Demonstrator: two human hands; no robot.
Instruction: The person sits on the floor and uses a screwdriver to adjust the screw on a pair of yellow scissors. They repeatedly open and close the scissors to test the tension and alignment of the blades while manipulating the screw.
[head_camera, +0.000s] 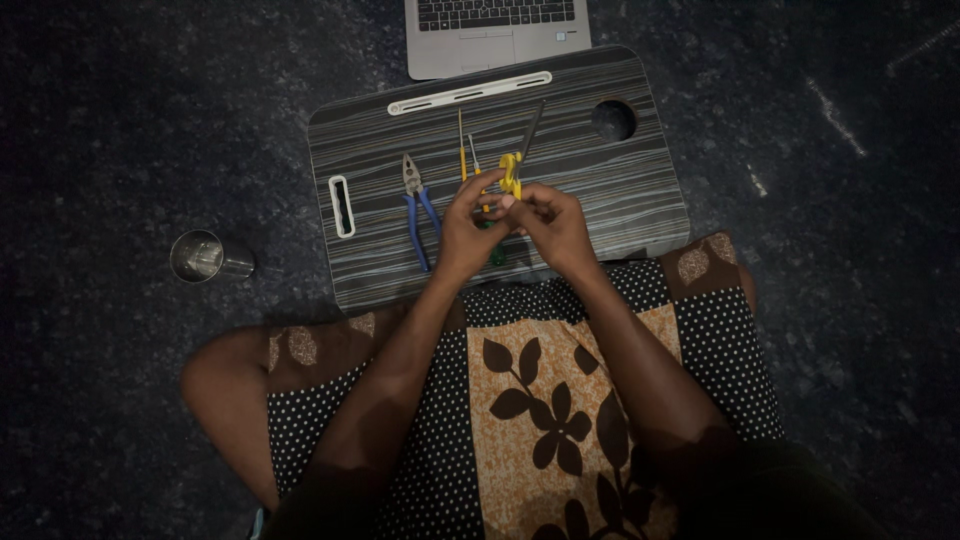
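Both hands meet over the striped lap table (600, 180). My left hand (465, 230) and my right hand (550, 225) together grip a yellow-handled tool (512, 172) whose dark metal end points up and away. Blue-handled pliers (420, 205) lie on the table just left of my left hand. Two thin screwdrivers with yellow handles (463, 150) lie behind the hands, partly hidden by the fingers. Something green shows under my hands, mostly covered.
A grey laptop (495, 35) sits beyond the table's far edge. A steel cup (205, 257) lies on the dark floor at left. The table has a round cup hole (612, 120) at its right corner. My lap is covered with patterned cloth (540, 400).
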